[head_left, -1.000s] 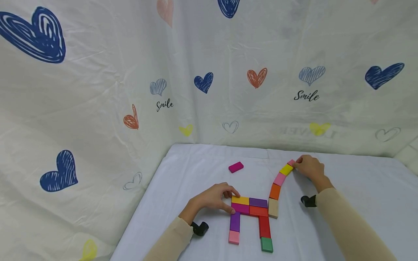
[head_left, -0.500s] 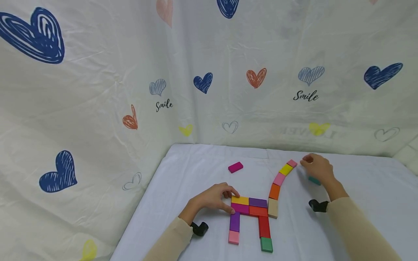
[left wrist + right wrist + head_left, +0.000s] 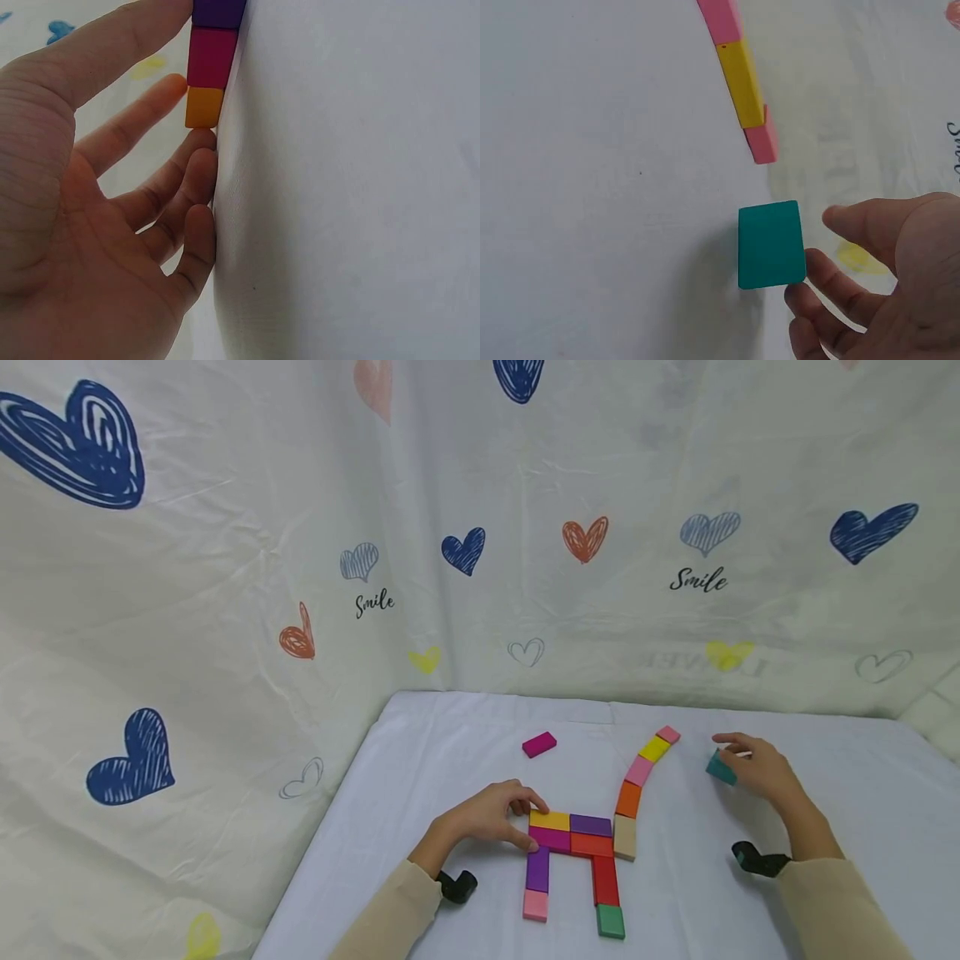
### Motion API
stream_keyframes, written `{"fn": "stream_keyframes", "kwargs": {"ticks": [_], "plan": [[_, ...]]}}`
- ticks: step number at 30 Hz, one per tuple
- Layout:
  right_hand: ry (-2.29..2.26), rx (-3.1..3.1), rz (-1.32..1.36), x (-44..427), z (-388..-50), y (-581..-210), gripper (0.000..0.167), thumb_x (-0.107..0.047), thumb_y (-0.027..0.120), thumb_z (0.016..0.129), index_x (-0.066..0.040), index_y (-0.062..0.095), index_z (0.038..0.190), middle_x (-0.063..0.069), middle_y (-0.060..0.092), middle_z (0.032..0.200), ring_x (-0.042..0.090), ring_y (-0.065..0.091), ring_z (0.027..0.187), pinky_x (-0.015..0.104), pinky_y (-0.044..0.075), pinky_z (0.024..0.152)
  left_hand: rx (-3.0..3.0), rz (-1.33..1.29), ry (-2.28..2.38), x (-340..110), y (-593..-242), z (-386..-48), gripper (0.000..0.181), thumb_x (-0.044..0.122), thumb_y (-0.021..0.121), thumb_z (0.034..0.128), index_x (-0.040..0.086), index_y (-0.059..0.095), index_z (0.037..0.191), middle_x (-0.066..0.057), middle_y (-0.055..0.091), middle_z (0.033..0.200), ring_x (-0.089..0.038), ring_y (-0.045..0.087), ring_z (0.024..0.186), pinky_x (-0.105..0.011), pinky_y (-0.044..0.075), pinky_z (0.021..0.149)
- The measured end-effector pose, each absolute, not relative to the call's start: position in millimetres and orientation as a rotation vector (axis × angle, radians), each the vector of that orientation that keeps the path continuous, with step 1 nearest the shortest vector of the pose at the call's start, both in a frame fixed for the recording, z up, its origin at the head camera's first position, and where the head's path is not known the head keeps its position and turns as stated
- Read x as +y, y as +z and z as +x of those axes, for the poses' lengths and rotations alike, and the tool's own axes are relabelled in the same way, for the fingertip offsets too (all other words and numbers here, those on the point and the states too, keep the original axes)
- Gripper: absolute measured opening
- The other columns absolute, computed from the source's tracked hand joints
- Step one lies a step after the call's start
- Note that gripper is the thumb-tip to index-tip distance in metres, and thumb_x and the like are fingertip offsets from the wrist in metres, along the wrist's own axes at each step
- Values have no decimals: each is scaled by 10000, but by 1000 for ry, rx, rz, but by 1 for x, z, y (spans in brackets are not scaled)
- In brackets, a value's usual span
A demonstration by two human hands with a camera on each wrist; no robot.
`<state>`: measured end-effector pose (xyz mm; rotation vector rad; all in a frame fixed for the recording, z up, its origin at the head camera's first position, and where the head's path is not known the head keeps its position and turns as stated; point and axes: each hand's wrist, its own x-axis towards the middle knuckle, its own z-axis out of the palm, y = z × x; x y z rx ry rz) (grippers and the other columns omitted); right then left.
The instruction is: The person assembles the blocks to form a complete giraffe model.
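In the head view my left hand (image 3: 491,814) rests at the left end of a flat block figure, forefinger on a yellow-orange block (image 3: 551,821) and thumb by a magenta block (image 3: 550,839). The left wrist view shows those relaxed fingers against the yellow-orange block (image 3: 204,107). To the right, my right hand (image 3: 761,768) hovers over a teal block (image 3: 720,767). In the right wrist view a gap separates my thumb from the teal block (image 3: 772,244), while other fingertips are at its near edge; whether they touch it I cannot tell.
A curved row of blocks rises from a tan block (image 3: 625,837) through orange, pink and yellow to a small pink block (image 3: 668,735). A loose magenta block (image 3: 539,744) lies at the back. White cloth (image 3: 450,739) covers the table, against a heart-printed curtain (image 3: 630,468).
My right hand has left the small pink block at the row's tip and moved right, to the teal block. The left hand has stayed put.
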<state>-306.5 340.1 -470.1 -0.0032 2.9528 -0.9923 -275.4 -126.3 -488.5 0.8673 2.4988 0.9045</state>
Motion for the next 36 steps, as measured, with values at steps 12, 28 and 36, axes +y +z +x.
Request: {"fn": "stream_keyframes", "kwargs": {"ticks": [12, 28, 36], "plan": [[-973, 2914, 84, 343, -299, -476, 511, -331, 466, 1067, 52, 496, 1403, 412, 493, 1316, 521, 538, 1100, 488, 507, 774, 2486, 852, 917, -126, -488, -275, 474, 333, 885, 799, 344, 690, 1232, 107, 598, 1083, -13, 534, 1006, -203, 490, 878], [-1081, 2985, 263, 330, -294, -480, 517, -361, 580, 1028, 104, 562, 1254, 373, 550, 1239, 455, 550, 1030, 344, 446, 704, 2484, 852, 924, -129, -488, -276, 468, 346, 882, 802, 363, 685, 1226, 131, 592, 1081, 0, 533, 1004, -202, 493, 882], [-1019, 2972, 217, 323, -296, -479, 583, -394, 602, 1012, 96, 540, 1320, 396, 531, 1290, 509, 530, 1086, 484, 507, 792, 2479, 856, 920, -128, -488, -276, 473, 348, 881, 804, 357, 684, 1234, 125, 595, 1085, -11, 537, 1012, -202, 493, 883]]}}
